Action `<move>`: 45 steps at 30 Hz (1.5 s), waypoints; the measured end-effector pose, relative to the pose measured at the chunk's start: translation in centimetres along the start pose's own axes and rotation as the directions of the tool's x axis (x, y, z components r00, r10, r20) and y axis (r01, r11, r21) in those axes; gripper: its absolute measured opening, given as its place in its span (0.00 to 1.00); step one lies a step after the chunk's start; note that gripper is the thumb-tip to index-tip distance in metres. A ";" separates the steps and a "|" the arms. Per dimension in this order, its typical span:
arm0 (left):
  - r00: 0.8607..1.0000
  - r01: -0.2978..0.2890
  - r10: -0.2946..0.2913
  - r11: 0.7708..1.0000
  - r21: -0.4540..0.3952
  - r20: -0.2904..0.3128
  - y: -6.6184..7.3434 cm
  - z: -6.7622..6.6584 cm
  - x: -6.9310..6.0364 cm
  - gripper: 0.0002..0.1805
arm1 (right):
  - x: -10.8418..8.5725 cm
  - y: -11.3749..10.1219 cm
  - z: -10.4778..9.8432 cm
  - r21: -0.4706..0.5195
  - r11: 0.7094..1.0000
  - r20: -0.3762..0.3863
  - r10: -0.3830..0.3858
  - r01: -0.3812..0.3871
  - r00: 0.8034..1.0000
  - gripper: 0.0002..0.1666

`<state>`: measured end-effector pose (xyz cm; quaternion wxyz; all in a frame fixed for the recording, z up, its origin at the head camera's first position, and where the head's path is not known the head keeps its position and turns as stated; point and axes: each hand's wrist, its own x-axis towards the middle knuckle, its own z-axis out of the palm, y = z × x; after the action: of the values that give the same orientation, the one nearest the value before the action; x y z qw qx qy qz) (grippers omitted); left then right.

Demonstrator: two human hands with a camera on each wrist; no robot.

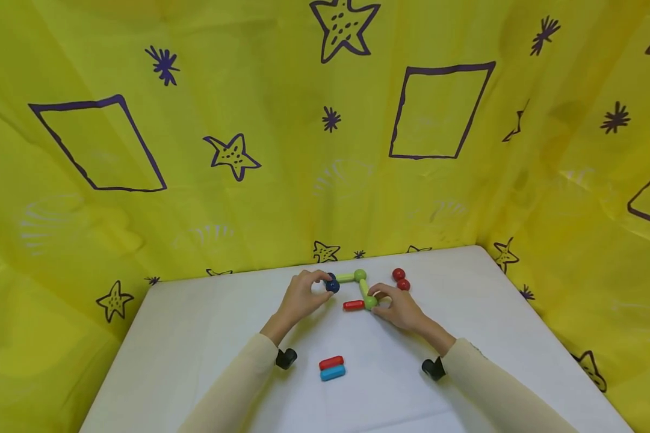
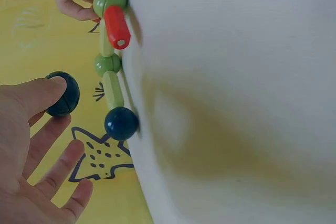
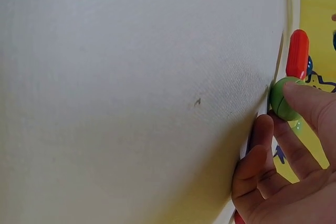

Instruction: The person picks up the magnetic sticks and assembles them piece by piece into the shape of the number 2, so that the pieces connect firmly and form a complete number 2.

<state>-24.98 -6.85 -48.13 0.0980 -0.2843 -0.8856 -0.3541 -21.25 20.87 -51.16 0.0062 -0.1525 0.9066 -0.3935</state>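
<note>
My left hand (image 1: 300,299) pinches a dark blue ball (image 2: 67,96) between thumb and finger, raised off the table. Behind that ball lies a joined chain of balls and rods. It runs from another dark blue ball (image 2: 121,123) along a light green rod (image 1: 345,278) to a green ball (image 1: 360,275). A second light green rod (image 1: 363,288) leads from there to the nearer green ball (image 1: 371,302), which bears a red rod (image 1: 353,305) pointing left. Thumb and fingers of my right hand (image 1: 403,309) grip this nearer green ball.
Two red balls (image 1: 398,275) touch each other just beyond the right hand. Closer to me, a red rod (image 1: 331,362) and a blue rod (image 1: 333,373) lie side by side on the white table (image 1: 195,337). A yellow patterned curtain (image 1: 281,204) hangs around the table's back and sides.
</note>
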 end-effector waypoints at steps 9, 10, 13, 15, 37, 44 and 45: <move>0.993 0.052 -0.050 0.998 -0.017 0.109 -1.3 0.7 -1.5 0.12 | 0.4 -0.1 0.1 0.000 0.999 0.014 0.050 -0.050 0.999 0.19; 0.992 0.056 -0.053 0.998 -0.023 0.117 -1.3 0.7 -1.6 0.12 | 0.4 -0.1 0.2 -0.001 0.999 0.013 0.049 -0.049 0.999 0.19; 0.988 0.063 -0.060 0.998 -0.023 0.140 -1.5 0.8 -1.7 0.12 | 0.6 0.0 0.2 -0.007 0.999 0.006 0.045 -0.045 0.999 0.19; 0.985 0.072 -0.069 0.997 -0.012 0.155 -1.6 0.9 -1.7 0.12 | 0.6 0.0 0.2 -0.012 0.999 0.000 0.039 -0.039 0.999 0.18; 0.971 0.133 -0.133 0.991 0.010 0.199 -2.0 1.1 -1.6 0.12 | 1.4 -0.4 0.7 -0.036 0.999 -0.008 0.014 -0.014 1.000 0.18; 0.966 0.155 -0.154 0.988 0.008 0.208 -2.1 1.5 -1.7 0.12 | 1.5 -0.8 1.1 -0.041 0.999 -0.011 0.005 -0.005 1.000 0.19; 0.965 0.159 -0.157 0.987 0.006 0.210 -2.1 1.5 -1.7 0.12 | 1.5 -0.8 1.2 -0.044 0.999 -0.011 0.004 -0.005 1.000 0.19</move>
<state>-24.73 -7.76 -51.07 -0.0259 -0.2491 -0.9088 -0.3338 -22.34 19.10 -51.22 -0.0015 -0.1484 0.9154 -0.3743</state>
